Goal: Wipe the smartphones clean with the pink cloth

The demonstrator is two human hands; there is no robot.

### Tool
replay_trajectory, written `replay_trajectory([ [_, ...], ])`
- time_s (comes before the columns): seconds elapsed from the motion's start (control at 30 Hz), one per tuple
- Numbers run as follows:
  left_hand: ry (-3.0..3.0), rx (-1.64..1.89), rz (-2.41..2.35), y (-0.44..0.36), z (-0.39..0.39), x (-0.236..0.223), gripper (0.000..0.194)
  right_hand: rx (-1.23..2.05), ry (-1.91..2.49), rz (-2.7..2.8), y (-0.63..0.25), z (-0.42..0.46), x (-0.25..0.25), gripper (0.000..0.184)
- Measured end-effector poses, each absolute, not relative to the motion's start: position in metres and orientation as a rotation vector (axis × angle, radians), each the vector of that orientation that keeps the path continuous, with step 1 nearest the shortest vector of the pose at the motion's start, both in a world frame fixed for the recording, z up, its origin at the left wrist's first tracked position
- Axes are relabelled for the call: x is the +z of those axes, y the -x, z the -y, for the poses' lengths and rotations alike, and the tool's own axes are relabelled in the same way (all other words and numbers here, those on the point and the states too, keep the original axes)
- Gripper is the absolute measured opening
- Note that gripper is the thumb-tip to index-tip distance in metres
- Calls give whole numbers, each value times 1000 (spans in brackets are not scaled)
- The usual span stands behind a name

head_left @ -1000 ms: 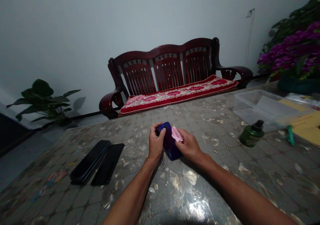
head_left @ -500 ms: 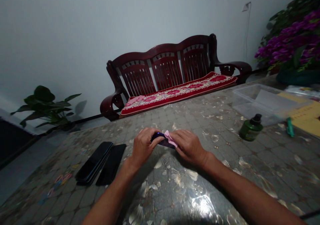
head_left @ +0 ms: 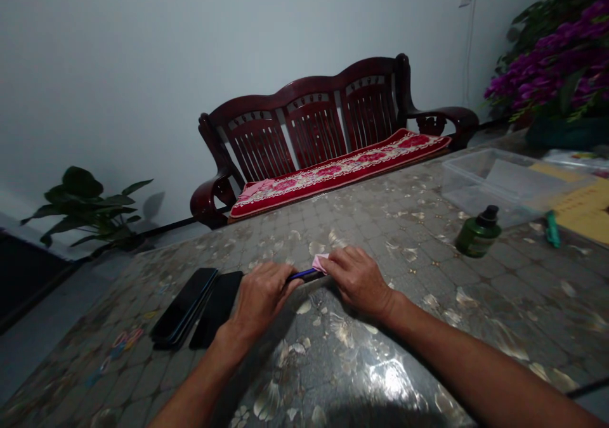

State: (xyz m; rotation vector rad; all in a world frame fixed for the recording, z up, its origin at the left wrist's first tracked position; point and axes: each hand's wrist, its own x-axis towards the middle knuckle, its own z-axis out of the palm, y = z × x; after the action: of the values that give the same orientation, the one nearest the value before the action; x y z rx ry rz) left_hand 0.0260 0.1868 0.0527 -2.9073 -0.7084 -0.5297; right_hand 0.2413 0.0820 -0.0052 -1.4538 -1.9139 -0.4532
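Over the middle of the table, my left hand (head_left: 266, 290) is closed on one end of a thin dark phone (head_left: 303, 274) with a shiny blue edge. The phone is seen nearly edge-on, and much of it is hidden by my fingers. My right hand (head_left: 358, 280) pinches a small pink cloth (head_left: 320, 263) against the phone's other end. Left of my left hand lies a stack of black phones (head_left: 183, 307), with another black phone (head_left: 216, 311) flat beside it.
A green bottle (head_left: 478, 233) with a black cap stands at right, near a clear plastic box (head_left: 495, 190) and a green object (head_left: 552, 229). Yellow paper (head_left: 585, 209) lies beyond. Small colourful items (head_left: 121, 345) lie at left. A wooden bench (head_left: 314, 130) stands behind the table (head_left: 380, 339).
The phone has been tilted, so its thin blue edge now shows instead of its face. My left hand has moved slightly left and turned; the pink cloth stays in my right hand.
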Motion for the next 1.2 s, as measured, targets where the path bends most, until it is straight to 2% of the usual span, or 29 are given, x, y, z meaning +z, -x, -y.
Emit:
replay_trajectory([
  [0.2,2947,-532,787,-25,-178,44,34,-517,1388,1936,-219,-81,-2,32],
  [0.5,2954,-455,1025,-21,-165,38,28,-498,1560,1861,-250,-83,-10,25],
  [0.8,2858,-373,1048,-24,-157,31,26,-497,1427,1940,-233,-82,-13,25],
  [1.0,2888,-359,1113,-25,-158,31,24,-354,1569,1879,-266,-88,-13,27],
  [1.2,2840,-300,1163,-30,-160,35,18,-240,1478,1877,-274,-92,-17,30],
])
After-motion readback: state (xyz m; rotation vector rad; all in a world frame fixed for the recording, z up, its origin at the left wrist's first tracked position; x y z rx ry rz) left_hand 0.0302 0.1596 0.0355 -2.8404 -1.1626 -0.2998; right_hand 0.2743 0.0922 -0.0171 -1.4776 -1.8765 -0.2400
